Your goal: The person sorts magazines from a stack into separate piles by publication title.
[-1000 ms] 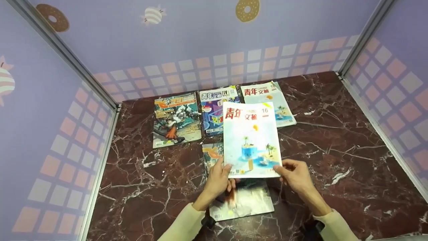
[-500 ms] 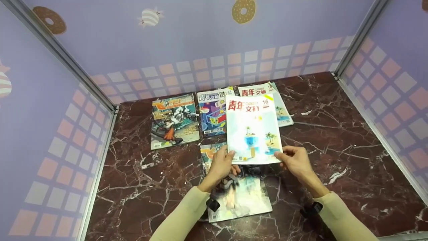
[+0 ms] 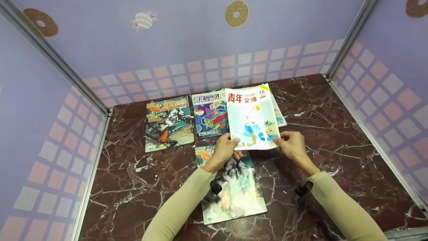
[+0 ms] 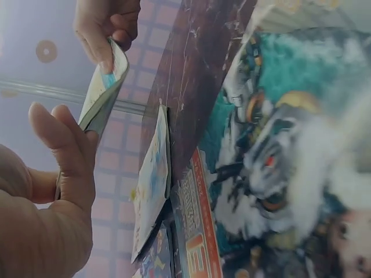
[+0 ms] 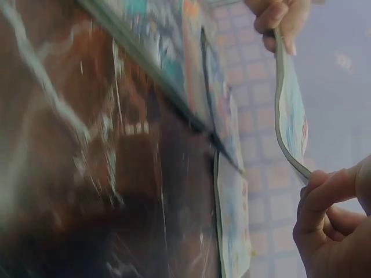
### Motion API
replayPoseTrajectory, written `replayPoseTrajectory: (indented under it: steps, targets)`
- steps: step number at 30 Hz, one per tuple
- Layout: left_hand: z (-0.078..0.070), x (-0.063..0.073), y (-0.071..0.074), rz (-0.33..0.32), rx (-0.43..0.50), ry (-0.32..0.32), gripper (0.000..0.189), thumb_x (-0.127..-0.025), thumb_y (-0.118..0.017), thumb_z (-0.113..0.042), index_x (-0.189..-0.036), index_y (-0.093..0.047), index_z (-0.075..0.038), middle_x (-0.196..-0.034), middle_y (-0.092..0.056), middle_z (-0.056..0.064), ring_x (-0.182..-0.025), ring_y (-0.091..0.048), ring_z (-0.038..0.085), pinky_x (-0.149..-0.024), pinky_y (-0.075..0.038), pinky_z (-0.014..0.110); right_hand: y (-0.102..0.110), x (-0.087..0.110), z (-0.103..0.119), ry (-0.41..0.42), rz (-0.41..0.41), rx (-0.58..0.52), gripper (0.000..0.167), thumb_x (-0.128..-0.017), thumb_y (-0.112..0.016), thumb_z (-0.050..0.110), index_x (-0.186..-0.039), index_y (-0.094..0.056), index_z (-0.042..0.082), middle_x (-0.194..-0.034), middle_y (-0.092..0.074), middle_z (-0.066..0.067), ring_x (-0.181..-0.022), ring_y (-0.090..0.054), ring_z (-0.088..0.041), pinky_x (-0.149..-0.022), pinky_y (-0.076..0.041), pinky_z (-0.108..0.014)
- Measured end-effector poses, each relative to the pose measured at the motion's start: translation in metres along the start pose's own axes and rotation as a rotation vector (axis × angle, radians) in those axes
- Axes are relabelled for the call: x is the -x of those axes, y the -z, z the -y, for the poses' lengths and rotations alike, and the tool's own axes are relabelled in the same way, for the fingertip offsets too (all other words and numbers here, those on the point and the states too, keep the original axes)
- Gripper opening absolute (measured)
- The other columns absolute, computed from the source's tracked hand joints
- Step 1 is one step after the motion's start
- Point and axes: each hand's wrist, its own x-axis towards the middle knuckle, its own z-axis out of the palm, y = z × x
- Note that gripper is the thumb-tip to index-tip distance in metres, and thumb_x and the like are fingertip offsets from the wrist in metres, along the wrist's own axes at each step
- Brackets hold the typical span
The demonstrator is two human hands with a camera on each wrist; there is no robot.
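Note:
Both hands hold a white-and-blue magazine [image 3: 252,117] marked 16 above the table, its cover facing up. My left hand [image 3: 226,149] pinches its lower left corner, thumb on the cover. At the lower right corner, my right hand [image 3: 292,147] pinches it between thumb and fingers. In the right wrist view the raised magazine [image 5: 290,110] bends along its edge. Behind it, a matching magazine [image 3: 280,115] lies on the table, mostly hidden. Below the hands lies a comic magazine [image 3: 234,190] with a glossy, glaring cover, partly covered by the left forearm.
A second comic magazine [image 3: 170,124] lies at the back left. Beside it is a purple-and-blue magazine [image 3: 209,115], its right edge hidden by the raised one. The dark red marbled table [image 3: 133,190] is enclosed by lilac panels [image 3: 187,33] at the back and sides.
Both hands have carried the white-and-blue magazine away from the body, toward the back row. It now covers most of the matching magazine, and more of the near comic magazine shows.

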Motion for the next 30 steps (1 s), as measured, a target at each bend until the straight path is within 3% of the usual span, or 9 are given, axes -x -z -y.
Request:
replayPoseTrajectory:
  steps: [5, 8, 13, 17, 22, 28, 30]
  targets:
    - [-0.005, -0.022, -0.004, 0.006, 0.057, 0.087, 0.026, -0.111, -0.061, -0.008, -0.133, -0.058, 0.006, -0.107, -0.073, 0.035, -0.054, -0.068, 0.012, -0.056, -0.059, 0.027, 0.0, -0.027, -0.008, 0.007, -0.021, 0.073, 0.018, -0.094, -0.078, 0.008, -0.104, -0.082, -0.007, -0.072, -0.077, -0.017, -0.046, -0.061, -0.003, -0.046, -0.046, -0.018]
    - [-0.005, -0.035, -0.006, 0.014, 0.061, 0.1, 0.026, -0.11, -0.062, -0.006, -0.132, -0.059, 0.007, -0.103, -0.073, 0.024, -0.057, -0.07, 0.012, -0.064, -0.063, 0.031, 0.001, -0.041, -0.013, 0.009, -0.006, 0.103, 0.021, -0.094, -0.076, 0.007, -0.106, -0.082, -0.009, -0.075, -0.078, -0.018, -0.047, -0.061, -0.002, -0.047, -0.046, -0.018]
    - [-0.004, -0.054, -0.008, -0.008, -0.088, 0.076, 0.01, -0.108, -0.067, -0.011, -0.109, -0.063, -0.002, -0.092, -0.07, 0.012, -0.056, -0.068, 0.013, -0.068, -0.06, 0.037, 0.001, -0.061, -0.023, 0.018, -0.012, 0.179, 0.021, -0.094, -0.076, 0.007, -0.107, -0.082, -0.009, -0.083, -0.081, -0.022, -0.053, -0.058, -0.002, -0.052, -0.046, -0.017]
    - [0.0, -0.068, -0.013, -0.052, -0.201, 0.066, 0.021, -0.106, -0.071, -0.013, -0.09, -0.059, -0.009, -0.073, -0.066, 0.005, -0.051, -0.064, 0.011, -0.058, -0.055, 0.031, 0.0, -0.073, -0.032, 0.013, -0.021, 0.228, 0.02, -0.095, -0.076, 0.008, -0.105, -0.083, -0.007, -0.085, -0.081, -0.022, -0.056, -0.057, -0.005, -0.054, -0.045, -0.019]
    - [0.004, -0.084, -0.017, -0.106, -0.188, 0.1, 0.017, -0.105, -0.073, -0.013, -0.099, -0.06, -0.003, -0.061, -0.062, -0.001, -0.047, -0.059, 0.006, -0.053, -0.052, 0.025, -0.002, -0.089, -0.041, -0.009, 0.002, 0.26, 0.02, -0.095, -0.076, 0.01, -0.102, -0.084, -0.006, -0.079, -0.08, -0.016, -0.058, -0.059, -0.009, -0.057, -0.045, -0.022]
    - [0.004, -0.1, -0.019, -0.161, -0.209, 0.089, 0.025, -0.103, -0.076, -0.01, -0.091, -0.054, -0.007, -0.06, -0.061, 0.001, -0.047, -0.059, 0.01, -0.051, -0.05, 0.026, -0.003, -0.104, -0.042, -0.065, 0.023, 0.3, 0.022, -0.096, -0.074, 0.013, -0.102, -0.082, -0.007, -0.098, -0.08, -0.02, -0.077, -0.062, -0.022, -0.064, -0.046, -0.025]
    - [0.004, -0.105, -0.02, -0.18, -0.223, 0.071, 0.024, -0.102, -0.077, -0.009, -0.092, -0.055, -0.007, -0.063, -0.063, 0.002, -0.047, -0.06, 0.01, -0.051, -0.051, 0.025, -0.003, -0.108, -0.042, -0.081, 0.032, 0.292, 0.022, -0.097, -0.073, 0.013, -0.101, -0.082, -0.007, -0.096, -0.079, -0.02, -0.075, -0.06, -0.022, -0.062, -0.045, -0.025]
